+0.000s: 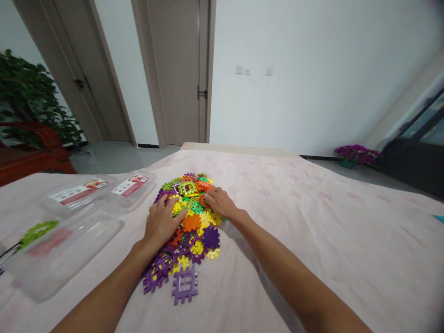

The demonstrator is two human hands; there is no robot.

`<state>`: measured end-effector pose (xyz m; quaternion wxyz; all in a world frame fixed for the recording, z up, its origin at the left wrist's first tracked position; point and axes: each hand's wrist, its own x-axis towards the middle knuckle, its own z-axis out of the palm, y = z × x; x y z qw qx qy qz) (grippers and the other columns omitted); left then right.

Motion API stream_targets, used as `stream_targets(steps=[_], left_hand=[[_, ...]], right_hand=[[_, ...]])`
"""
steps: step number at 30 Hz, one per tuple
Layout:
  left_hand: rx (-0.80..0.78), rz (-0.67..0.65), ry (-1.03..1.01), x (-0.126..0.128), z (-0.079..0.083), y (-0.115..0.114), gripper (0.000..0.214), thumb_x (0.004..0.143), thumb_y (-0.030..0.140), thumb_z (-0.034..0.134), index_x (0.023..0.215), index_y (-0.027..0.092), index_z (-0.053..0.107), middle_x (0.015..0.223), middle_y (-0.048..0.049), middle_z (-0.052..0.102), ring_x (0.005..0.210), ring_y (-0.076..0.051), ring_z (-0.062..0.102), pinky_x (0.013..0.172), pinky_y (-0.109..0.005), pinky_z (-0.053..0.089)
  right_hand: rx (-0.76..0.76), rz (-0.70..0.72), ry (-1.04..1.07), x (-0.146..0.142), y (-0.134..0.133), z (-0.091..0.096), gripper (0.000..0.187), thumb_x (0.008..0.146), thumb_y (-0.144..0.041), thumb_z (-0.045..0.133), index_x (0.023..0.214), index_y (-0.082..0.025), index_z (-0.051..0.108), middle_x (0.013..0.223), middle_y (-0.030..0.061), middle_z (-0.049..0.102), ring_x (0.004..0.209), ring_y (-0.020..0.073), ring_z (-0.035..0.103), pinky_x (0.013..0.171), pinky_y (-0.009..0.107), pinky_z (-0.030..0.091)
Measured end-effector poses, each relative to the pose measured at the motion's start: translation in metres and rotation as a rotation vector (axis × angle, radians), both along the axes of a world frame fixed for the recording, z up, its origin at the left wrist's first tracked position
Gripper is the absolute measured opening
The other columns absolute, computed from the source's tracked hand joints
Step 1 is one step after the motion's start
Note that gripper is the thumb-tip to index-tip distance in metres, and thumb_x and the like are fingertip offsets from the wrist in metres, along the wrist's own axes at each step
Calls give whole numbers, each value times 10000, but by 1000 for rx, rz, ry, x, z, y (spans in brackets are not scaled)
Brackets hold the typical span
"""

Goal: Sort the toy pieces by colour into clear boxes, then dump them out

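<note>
A heap of plastic interlocking building pieces (pixel 191 224) in yellow, orange, green and purple lies on the pink cloth. My left hand (pixel 163 218) rests on the heap's left side, fingers spread and thumb apart. On the far right side of the heap, my right hand (pixel 219 201) touches the pieces, its fingers stretched out over an orange one. Whether any piece is under the fingertips is hidden. At the near end lies a purple square window piece (pixel 185 285). A dark purple square piece (pixel 211 237) sits on the heap's right edge.
Left of the heap are clear plastic containers with red-and-white labels: one box (pixel 79 190), another (pixel 131 188), and a larger one (pixel 65 259) nearer me. A green piece (pixel 38 232) lies beside them. The pink flowered cloth (pixel 312 240) covers the surface.
</note>
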<state>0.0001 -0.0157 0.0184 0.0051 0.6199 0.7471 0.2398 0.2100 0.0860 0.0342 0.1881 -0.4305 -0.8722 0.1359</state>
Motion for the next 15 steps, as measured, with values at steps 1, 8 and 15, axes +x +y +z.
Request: stream_targets(steps=[1, 8, 15], left_hand=[[39, -22, -18, 1, 0, 0, 572, 889, 546, 485, 1328, 195, 593, 1456, -177, 460, 1334, -359, 445, 1103, -532, 344], [279, -129, -336, 15, -1, 6, 375, 846, 417, 598, 1144, 198, 660, 1221, -99, 625, 1214, -256, 550, 1091, -419, 406], [206, -327, -236, 4, 25, 4, 512, 869, 495, 572, 1304, 228, 603, 1413, -95, 567, 1343, -259, 487, 1153, -446, 331]], right_hand=[[-25, 27, 34, -4, -9, 0, 363, 1024, -417, 351, 1075, -198, 636, 1087, 89, 652, 1072, 227, 546, 964, 384, 393], [-395, -160, 556, -27, -53, -1, 303, 860, -317, 566, 1140, -207, 601, 1110, 59, 656, 1010, 223, 594, 881, 377, 494], [-526, -4, 843, 4, -46, 15, 459, 920, -442, 477, 1349, -289, 528, 1359, 49, 561, 1151, 242, 580, 751, 362, 581]])
